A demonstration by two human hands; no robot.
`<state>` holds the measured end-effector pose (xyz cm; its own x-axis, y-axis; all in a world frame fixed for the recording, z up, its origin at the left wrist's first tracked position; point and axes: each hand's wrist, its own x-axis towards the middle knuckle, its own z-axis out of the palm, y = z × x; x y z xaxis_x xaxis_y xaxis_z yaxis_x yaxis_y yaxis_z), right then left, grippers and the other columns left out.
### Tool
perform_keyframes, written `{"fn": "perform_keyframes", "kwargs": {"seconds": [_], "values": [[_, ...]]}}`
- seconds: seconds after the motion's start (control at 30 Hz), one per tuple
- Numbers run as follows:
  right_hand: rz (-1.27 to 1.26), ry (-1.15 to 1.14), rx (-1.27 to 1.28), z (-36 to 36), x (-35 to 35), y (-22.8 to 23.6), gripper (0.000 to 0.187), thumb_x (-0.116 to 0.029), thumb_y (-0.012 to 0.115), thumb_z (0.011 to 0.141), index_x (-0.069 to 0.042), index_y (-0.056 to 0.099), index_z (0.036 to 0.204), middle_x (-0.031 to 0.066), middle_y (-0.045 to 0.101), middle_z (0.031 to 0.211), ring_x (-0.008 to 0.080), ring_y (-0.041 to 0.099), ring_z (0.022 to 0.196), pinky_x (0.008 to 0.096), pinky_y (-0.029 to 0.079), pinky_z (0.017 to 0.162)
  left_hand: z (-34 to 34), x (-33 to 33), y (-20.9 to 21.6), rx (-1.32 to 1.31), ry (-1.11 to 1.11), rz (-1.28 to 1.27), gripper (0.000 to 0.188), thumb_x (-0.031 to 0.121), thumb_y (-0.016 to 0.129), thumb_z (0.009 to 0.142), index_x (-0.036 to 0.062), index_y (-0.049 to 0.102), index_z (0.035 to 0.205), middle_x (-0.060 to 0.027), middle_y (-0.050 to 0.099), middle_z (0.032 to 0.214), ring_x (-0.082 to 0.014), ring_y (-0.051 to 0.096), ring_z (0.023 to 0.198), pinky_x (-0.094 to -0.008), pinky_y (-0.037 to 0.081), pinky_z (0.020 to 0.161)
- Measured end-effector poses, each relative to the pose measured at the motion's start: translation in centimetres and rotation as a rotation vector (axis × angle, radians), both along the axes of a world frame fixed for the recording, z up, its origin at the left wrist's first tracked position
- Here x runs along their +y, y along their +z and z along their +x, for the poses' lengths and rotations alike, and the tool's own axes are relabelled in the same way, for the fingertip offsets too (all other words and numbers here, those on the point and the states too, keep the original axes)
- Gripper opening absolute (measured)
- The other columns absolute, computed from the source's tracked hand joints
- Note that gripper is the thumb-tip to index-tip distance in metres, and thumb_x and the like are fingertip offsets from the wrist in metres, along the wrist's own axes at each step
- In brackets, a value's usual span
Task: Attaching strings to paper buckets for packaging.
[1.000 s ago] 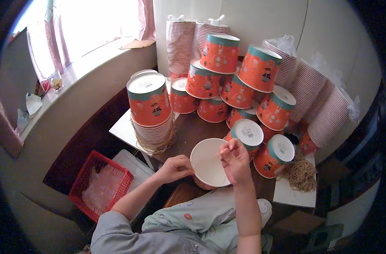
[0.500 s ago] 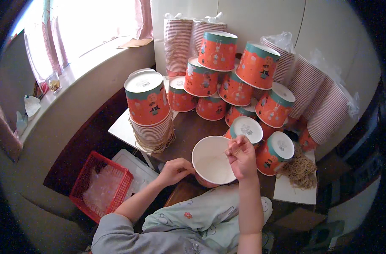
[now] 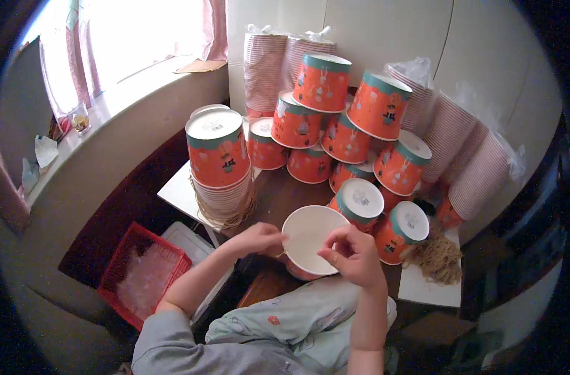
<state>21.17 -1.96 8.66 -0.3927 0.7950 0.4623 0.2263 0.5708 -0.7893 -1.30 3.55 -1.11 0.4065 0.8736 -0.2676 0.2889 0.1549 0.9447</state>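
Observation:
An open white-lined paper bucket stands mouth up at the near edge of the table, close to my lap. At its left rim, my left hand is closed in a pinch, and what lies between its fingertips is too small to make out. Over the bucket's right side, my right hand pinches thumb and finger together. A thin string ran from these fingers a moment earlier; its strand is hardly visible now. The bucket's orange outer wall shows only low at the front.
Upturned orange-and-green buckets are piled behind. A nested stack with string loops around it stands left. Tan strings lie in a bundle at right. Bagged bucket stacks line the wall. A red basket with clear plastic sits lower left.
My right hand has come down and slightly toward me, from above the bucket to its right rim. The left hand has shifted up a little along the left rim.

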Motion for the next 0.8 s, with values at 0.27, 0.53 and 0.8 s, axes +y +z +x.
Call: {"fn": "perform_keyframes", "kwargs": {"seconds": [0.27, 0.53, 0.8], "values": [[0.278, 0.093, -0.091, -2.4, -3.5, 1.9, 0.019, -0.01, 0.071, 0.065, -0.006, 0.056, 0.075, 0.0028, 0.055, 0.062, 0.0114, 0.048, 0.046, 0.0223, 0.038, 0.042, -0.5, -2.1, 2.9, -0.059, -0.05, -0.074, 0.026, 0.021, 0.049, 0.083, -0.0014, 0.059, 0.075, -0.0077, 0.06, 0.066, -0.0132, 0.058, 0.057, -0.022, 0.043, 0.049], [0.619, 0.175, -0.417, -6.7, -4.0, 3.0, 0.023, -0.02, 0.065, 0.071, -0.008, 0.052, 0.085, 0.006, 0.053, 0.07, 0.0214, 0.056, 0.058, 0.031, 0.046, 0.049, -7.8, -2.7, 9.4, 0.171, 0.577, 1.061, 0.016, 0.013, 0.053, 0.083, -0.0018, 0.054, 0.077, -0.0068, 0.058, 0.066, -0.0108, 0.057, 0.06, -0.0246, 0.046, 0.049], [0.804, 0.02, -0.748, -14.8, 4.9, -0.7, 0.021, -0.021, 0.062, 0.068, -0.009, 0.052, 0.082, 0.0069, 0.051, 0.08, 0.0229, 0.05, 0.082, 0.0342, 0.039, 0.072, -15.0, 3.4, 12.3, 0.725, 0.911, 1.82, 0.012, 0.006, 0.058, 0.072, 0.0041, 0.047, 0.074, -0.0083, 0.054, 0.08, -0.023, 0.055, 0.05, -0.0309, 0.046, 0.041]]}}
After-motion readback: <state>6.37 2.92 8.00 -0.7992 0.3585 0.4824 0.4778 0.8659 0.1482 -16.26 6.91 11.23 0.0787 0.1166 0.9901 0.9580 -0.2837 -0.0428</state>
